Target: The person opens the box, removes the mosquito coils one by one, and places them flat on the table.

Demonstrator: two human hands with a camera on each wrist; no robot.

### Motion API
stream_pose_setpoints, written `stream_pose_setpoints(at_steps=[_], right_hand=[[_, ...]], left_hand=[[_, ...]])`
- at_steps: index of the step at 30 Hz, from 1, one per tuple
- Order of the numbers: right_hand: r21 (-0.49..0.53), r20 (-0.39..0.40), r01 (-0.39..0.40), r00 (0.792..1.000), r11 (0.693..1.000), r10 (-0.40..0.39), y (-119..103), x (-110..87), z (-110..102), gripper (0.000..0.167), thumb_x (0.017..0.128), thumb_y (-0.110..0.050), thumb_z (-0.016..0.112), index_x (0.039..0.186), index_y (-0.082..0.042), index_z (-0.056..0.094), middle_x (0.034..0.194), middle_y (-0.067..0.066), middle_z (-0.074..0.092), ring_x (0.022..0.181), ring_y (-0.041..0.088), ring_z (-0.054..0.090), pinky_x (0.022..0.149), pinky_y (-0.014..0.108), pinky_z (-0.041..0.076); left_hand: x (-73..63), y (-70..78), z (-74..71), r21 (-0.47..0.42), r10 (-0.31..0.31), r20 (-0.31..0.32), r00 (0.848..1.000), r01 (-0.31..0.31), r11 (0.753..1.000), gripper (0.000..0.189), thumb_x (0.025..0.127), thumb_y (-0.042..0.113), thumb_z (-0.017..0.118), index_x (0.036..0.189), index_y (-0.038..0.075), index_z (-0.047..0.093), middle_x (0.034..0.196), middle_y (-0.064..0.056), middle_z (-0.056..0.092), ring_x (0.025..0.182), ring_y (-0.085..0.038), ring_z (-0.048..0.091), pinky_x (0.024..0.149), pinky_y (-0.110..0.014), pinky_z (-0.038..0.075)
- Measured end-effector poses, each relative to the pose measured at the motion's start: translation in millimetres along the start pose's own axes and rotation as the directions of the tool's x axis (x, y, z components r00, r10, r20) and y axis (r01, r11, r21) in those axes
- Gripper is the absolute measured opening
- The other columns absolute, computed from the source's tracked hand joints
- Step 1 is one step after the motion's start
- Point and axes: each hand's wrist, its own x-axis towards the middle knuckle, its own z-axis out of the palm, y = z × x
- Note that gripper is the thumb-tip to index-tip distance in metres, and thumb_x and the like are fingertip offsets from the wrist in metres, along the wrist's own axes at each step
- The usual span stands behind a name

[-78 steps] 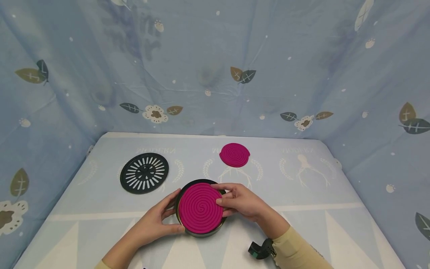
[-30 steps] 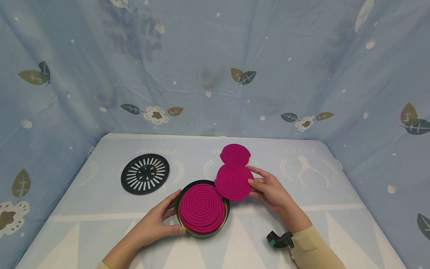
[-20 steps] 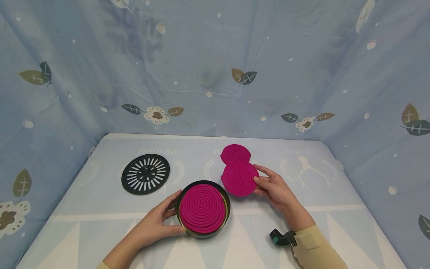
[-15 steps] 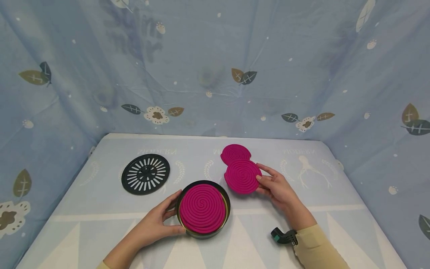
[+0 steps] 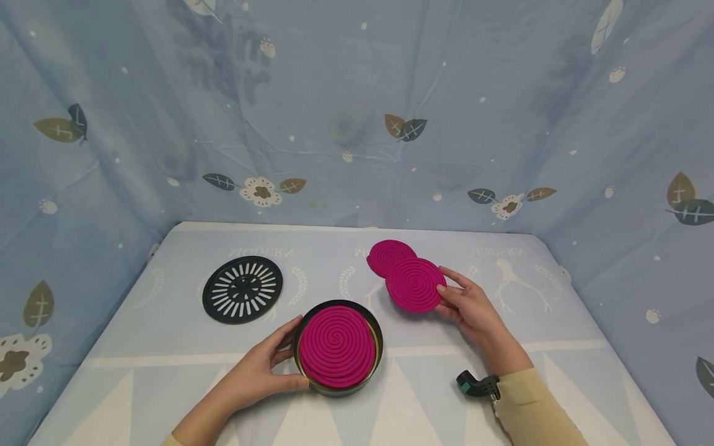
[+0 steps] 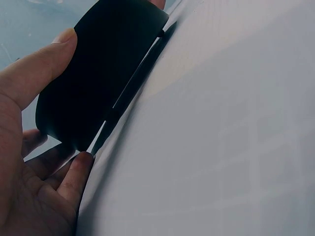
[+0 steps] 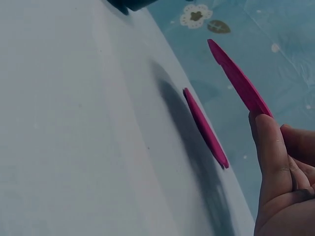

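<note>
Pinched by its right edge between thumb and fingers of the right hand [image 5: 471, 306]: magenta spiral disc [image 5: 414, 285], raised above the table [image 5: 502, 303], beyond and to the right of the round container [image 5: 339, 392]. Seen from the head camera, overlapping part of a far spiral disc [image 5: 387, 255]; seen nearly edge-on from the right wrist camera, apart from it, with a visible gap. Gripped at its left side by the left hand [image 5: 256, 371]: round container, dark-walled, standing open side up, with the thumb against the near-left wall and fingers spread round behind. Contained inside, coil face up: inner spiral disc [image 5: 336, 345], same magenta, bordered by a yellowish inner edge. Laid near the back edge of the table: far spiral disc. Placed flat to the left, well apart from both hands: black slotted disc [image 5: 243, 286]. Fitted at the right wrist, beside a beige sleeve [image 5: 538, 409]: black camera mount [image 5: 478, 385]. Hung behind and at both sides: blue leaf-printed fabric [image 5: 334, 80].
</note>
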Motion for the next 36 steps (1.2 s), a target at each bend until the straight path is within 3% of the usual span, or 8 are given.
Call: stream_pose_setpoints(at_steps=[14, 23, 36], right_hand=[[0.03, -0.042, 0.022, 0.999, 0.999, -0.02, -6, 6.9, -21, 0.065, 0.1, -0.004, 0.058, 0.156, -0.007, 0.026, 0.095, 0.007, 0.071, 0.079, 0.014, 0.071, 0.07, 0.027, 0.063], [0.028, -0.126, 0.008, 0.992, 1.0, -0.005, -11, 12.9, -35, 0.066, 0.099, -0.006, 0.06, 0.156, -0.01, 0.027, 0.097, 0.006, 0.072, 0.08, 0.013, 0.071, 0.073, 0.028, 0.063], [0.06, -0.178, 0.031, 0.984, 0.998, -0.02, -18, 22.7, -51, 0.068, 0.098, -0.006, 0.061, 0.157, -0.01, 0.026, 0.091, 0.006, 0.072, 0.076, 0.014, 0.071, 0.071, 0.026, 0.063]], left_hand=[[0.4, -1.6, 0.6, -0.001, -0.003, -0.002, 1.0, 0.003, 1.0, 0.114, 0.065, 0.034, 0.094, 0.157, 0.022, 0.028, 0.154, -0.002, 0.038, 0.139, -0.018, 0.039, 0.108, -0.021, 0.042], [-0.1, -2.1, 0.4, -0.012, 0.01, 0.006, 1.0, -0.009, 1.0, 0.113, 0.066, 0.032, 0.093, 0.157, 0.021, 0.028, 0.154, -0.004, 0.038, 0.139, -0.021, 0.04, 0.108, -0.022, 0.043], [-0.3, -2.8, 1.0, -0.011, 0.008, 0.006, 1.0, -0.008, 1.0, 0.113, 0.065, 0.032, 0.093, 0.157, 0.02, 0.027, 0.154, -0.005, 0.038, 0.138, -0.022, 0.04, 0.108, -0.023, 0.042]])
